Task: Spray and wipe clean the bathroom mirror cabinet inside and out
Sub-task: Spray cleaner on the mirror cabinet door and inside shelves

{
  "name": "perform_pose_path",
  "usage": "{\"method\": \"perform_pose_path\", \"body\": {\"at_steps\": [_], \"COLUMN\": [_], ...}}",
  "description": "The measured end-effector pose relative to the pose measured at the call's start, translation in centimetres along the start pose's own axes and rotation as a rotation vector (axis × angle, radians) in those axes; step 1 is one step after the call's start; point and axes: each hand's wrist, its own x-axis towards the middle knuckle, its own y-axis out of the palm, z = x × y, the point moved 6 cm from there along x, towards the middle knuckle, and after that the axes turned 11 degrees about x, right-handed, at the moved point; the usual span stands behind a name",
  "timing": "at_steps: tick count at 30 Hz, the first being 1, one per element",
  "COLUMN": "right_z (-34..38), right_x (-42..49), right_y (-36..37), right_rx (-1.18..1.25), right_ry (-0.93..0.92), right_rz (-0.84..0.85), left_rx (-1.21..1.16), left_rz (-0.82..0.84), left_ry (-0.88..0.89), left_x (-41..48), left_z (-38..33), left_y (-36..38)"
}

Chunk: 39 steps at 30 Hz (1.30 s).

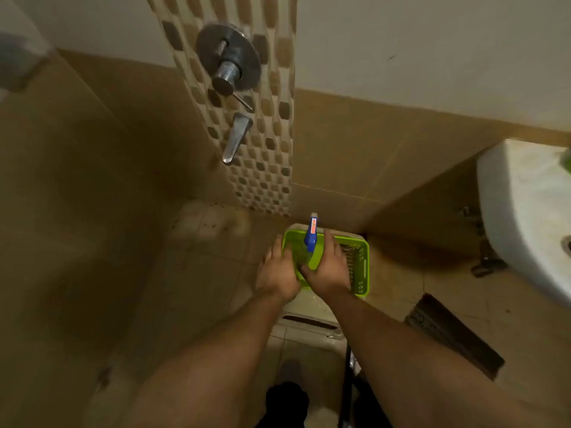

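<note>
Looking down, I see both hands low over a green basket (pixel 362 267) sitting on a pale stool (pixel 309 315) on the floor. My right hand (pixel 329 270) grasps the bottle (pixel 310 239) by its body, thumb curled across the front. The bottle stands upright inside the basket's left part, its blue trigger head above the rim. My left hand (pixel 276 273) is released, fingers straight and spread, resting on the basket's left edge. A tap (pixel 236 137) sits on the mosaic wall strip above, a basin (pixel 525 211) is at right, and a dark mat (pixel 454 335) lies below it.
</note>
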Motion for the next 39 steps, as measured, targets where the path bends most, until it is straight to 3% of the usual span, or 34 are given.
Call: {"method": "perform_pose_path", "body": {"at_steps": [7, 13, 17, 21, 25, 30, 39], "right_z": [0.1, -0.5, 0.1, 2.0, 5.1, 9.6, 18.0], "right_x": [4.2, 3.5, 1.9, -0.5, -4.0, -10.2, -18.0], "right_y": [2.9, 1.5, -2.2, -9.4, -20.7, -36.0, -57.5], "right_rx": [0.486, 0.575, 0.58, 0.55, 0.543, 0.468, 0.455], "right_ry": [0.049, 0.088, 0.008, -0.102, -0.229, -0.398, -0.588], "right_rz": [-0.112, -0.179, -0.198, -0.274, -0.507, -0.761, -0.973], "left_rx": [-0.137, -0.109, -0.052, -0.007, 0.058, 0.129, 0.303], "left_rz": [0.054, 0.075, 0.076, 0.027, -0.105, -0.351, -0.838], "left_ry": [-0.013, -0.02, 0.028, 0.129, 0.307, 0.549, 0.882], "left_x": [1.3, 1.2, 1.2, 0.3, -0.8, -4.1, -11.9], "left_z": [2.3, 2.1, -0.7, -5.5, -13.4, -26.5, -44.4], "left_y": [2.8, 1.9, -0.1, -3.6, -9.8, -20.3, -37.7]}}
